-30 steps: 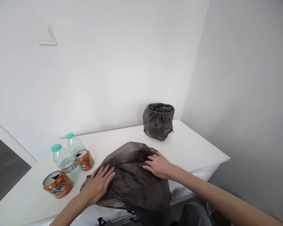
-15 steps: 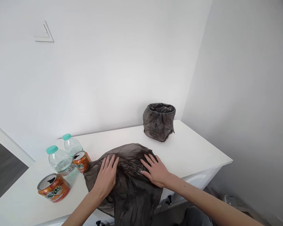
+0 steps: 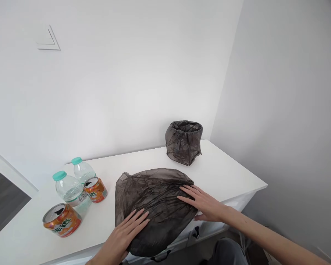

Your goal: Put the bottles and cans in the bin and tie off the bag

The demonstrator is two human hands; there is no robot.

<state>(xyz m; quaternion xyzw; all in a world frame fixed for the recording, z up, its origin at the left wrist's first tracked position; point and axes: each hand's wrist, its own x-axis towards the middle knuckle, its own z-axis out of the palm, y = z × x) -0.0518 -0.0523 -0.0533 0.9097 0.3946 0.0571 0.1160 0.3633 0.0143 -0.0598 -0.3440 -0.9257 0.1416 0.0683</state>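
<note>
A thin black plastic bag (image 3: 157, 206) lies flattened and wrinkled over the front edge of the white cabinet top (image 3: 223, 173). On its lower left part rests my left hand (image 3: 127, 230), fingers stretched out, thumb side partly hidden. My right hand (image 3: 201, 202) lies on the bag's right edge, fingers extended and thumb lower down by the cabinet edge. Further back stands a small bin lined with a black bag (image 3: 183, 145), its mouth facing up; what is inside cannot be made out.
Left of the bag stand two orange drink cans (image 3: 62, 221) with opened tops and two clear plastic bottles (image 3: 68, 189) with teal caps. A wall switch (image 3: 48, 38) is at upper left. Black drawer handles (image 3: 195, 232) show on the cabinet front, near a grey-clad knee (image 3: 228, 252).
The bag has shifted right, away from the smaller can, and lies flatter, with its hanging part pulled up. My left hand has moved nearer the front edge; my right hand has moved slightly right.
</note>
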